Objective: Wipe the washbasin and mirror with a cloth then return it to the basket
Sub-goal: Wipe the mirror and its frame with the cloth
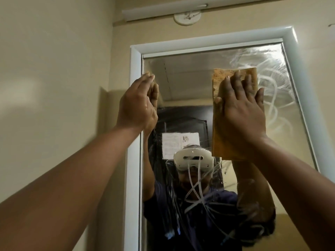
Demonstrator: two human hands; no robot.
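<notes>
An orange cloth (220, 131) is pressed flat against the mirror (188, 84) at about two o'clock on the glass by the right hand (241, 109), fingers straight and spread. The left hand (140, 104), also flat and gripping nothing, is braced at the frame's ten o'clock edge. Soapy streaks (268, 77) are seen toward one o'clock. With only palm pressure applied, the cloth could probably slide free and drop; streaks may be left to dry.
</notes>
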